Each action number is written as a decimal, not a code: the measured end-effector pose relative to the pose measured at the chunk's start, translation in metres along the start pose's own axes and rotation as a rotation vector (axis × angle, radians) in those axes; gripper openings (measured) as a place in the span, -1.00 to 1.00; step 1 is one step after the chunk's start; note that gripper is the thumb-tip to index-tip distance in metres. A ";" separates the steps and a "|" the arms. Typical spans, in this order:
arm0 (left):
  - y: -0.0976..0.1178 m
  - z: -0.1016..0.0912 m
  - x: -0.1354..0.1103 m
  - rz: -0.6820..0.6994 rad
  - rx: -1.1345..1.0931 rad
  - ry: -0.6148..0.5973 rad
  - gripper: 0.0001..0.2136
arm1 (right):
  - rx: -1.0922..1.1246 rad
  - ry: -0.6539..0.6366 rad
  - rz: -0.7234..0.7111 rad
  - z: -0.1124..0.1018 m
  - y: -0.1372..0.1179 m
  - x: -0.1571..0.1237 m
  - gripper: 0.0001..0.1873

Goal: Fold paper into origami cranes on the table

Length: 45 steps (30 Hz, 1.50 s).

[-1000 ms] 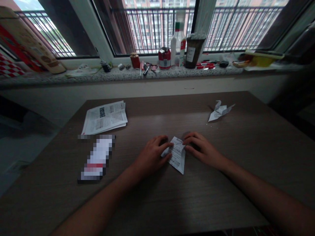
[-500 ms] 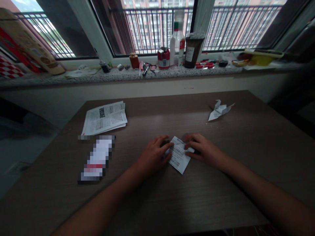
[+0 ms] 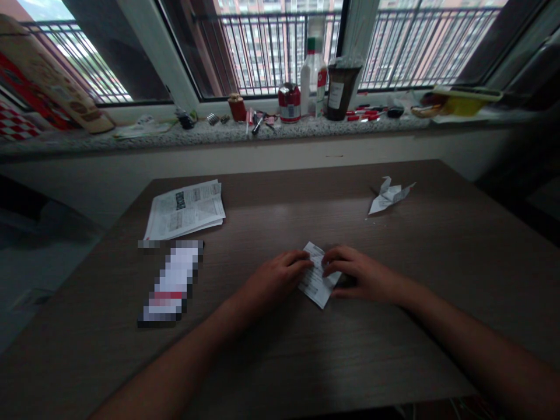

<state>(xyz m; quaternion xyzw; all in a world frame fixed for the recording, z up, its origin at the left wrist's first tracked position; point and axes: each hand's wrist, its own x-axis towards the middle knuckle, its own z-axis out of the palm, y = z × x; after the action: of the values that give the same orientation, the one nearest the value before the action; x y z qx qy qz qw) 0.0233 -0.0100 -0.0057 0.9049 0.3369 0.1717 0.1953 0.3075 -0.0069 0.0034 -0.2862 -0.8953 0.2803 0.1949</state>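
A small folded piece of printed paper [image 3: 315,284] lies flat on the brown wooden table [image 3: 306,350], near its middle. My left hand [image 3: 275,279] rests on the paper's left edge, fingers closed and pressing down on it. My right hand [image 3: 359,274] presses on the paper's right side, fingertips pinched together on the fold. The two hands nearly meet over the paper's upper half, which they partly cover.
A folded newspaper [image 3: 187,209] lies at the table's left, with a blurred flat box [image 3: 170,283] in front of it. A folded paper figure [image 3: 388,195] sits at the far right. The window sill [image 3: 245,133] holds a can, a bottle, a cup and small items.
The raised flap of the paper has been folded down flat. Both hands have drawn closer together over the paper, the right hand sliding left onto it.
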 end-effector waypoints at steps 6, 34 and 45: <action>0.001 -0.001 0.001 -0.010 -0.018 0.000 -0.68 | 0.008 -0.019 -0.004 -0.001 0.000 -0.001 -0.74; 0.000 -0.002 0.001 0.056 0.024 0.066 -0.77 | -0.112 0.155 0.020 0.010 -0.004 0.006 -0.64; 0.003 -0.005 0.004 0.030 0.025 0.062 -0.70 | -0.258 0.195 0.060 0.019 0.006 0.012 -0.67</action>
<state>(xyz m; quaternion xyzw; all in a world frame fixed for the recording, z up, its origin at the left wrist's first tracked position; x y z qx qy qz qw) 0.0258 -0.0081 0.0009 0.9063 0.3315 0.1986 0.1710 0.2905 -0.0030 -0.0126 -0.3615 -0.8917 0.1395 0.2340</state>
